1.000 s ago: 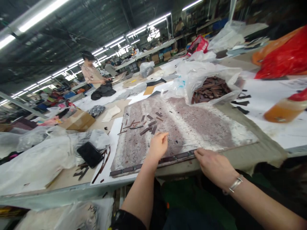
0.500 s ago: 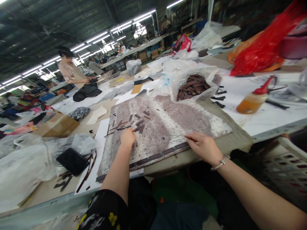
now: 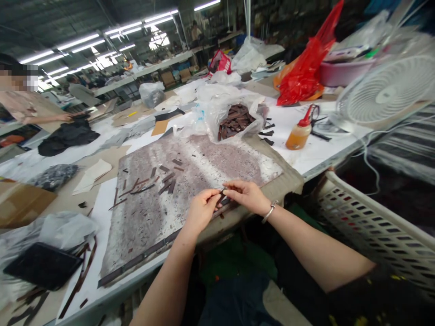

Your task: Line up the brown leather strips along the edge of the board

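Note:
My left hand and my right hand meet at the near edge of a stained, purplish work board. Their fingertips pinch one small dark leather strip between them. Farther up the board lie several loose dark strips. An open clear plastic bag holds a pile of brown strips behind the board. A silver bracelet sits on my right wrist.
An orange glue bottle with a red nozzle stands right of the bag. A white fan and a red plastic bag sit at the right. A white slatted crate stands beside the table. A black tray lies at left. Another person's arm rests far left.
My left hand came back from the loose strips to the board's near edge. My right hand slid left to meet it, and both now pinch a strip. The camera swung right.

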`<state>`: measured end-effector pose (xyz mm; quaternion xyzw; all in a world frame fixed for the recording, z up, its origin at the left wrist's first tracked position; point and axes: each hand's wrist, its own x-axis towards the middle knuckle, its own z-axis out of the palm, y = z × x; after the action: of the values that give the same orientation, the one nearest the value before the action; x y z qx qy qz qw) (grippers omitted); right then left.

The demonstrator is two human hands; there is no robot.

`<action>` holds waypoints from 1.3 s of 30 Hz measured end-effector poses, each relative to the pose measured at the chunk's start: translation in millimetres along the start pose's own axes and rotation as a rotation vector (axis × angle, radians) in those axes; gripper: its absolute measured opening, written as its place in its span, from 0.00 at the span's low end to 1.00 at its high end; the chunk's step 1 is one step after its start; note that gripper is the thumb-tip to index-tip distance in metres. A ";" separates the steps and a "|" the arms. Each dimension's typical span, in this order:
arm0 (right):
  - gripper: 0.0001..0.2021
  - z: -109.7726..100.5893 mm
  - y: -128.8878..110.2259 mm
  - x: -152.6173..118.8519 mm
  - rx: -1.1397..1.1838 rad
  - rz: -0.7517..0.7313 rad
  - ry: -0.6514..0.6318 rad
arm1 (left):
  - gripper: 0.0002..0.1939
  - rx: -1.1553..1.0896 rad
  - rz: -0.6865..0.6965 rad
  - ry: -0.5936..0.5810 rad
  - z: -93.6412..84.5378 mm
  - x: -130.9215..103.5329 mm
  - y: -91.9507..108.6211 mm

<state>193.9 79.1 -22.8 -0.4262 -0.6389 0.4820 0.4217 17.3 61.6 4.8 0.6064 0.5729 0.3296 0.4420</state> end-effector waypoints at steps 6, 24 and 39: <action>0.09 -37.5 -0.2 0.8 0.032 0.290 0.123 | 0.14 0.462 0.360 0.170 16.7 -1.7 -13.0; 0.06 -56.5 15.4 2.3 -0.418 0.297 0.092 | 0.20 0.971 0.568 -0.078 39.2 -9.8 -14.0; 0.07 -50.4 11.1 0.5 -0.790 0.178 0.115 | 0.22 1.107 0.544 -0.015 50.6 -11.9 -11.0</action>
<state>243.2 94.4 -24.5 -0.6350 -0.7110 0.2097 0.2173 57.2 41.3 -23.8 0.8725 0.4809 0.0800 -0.0345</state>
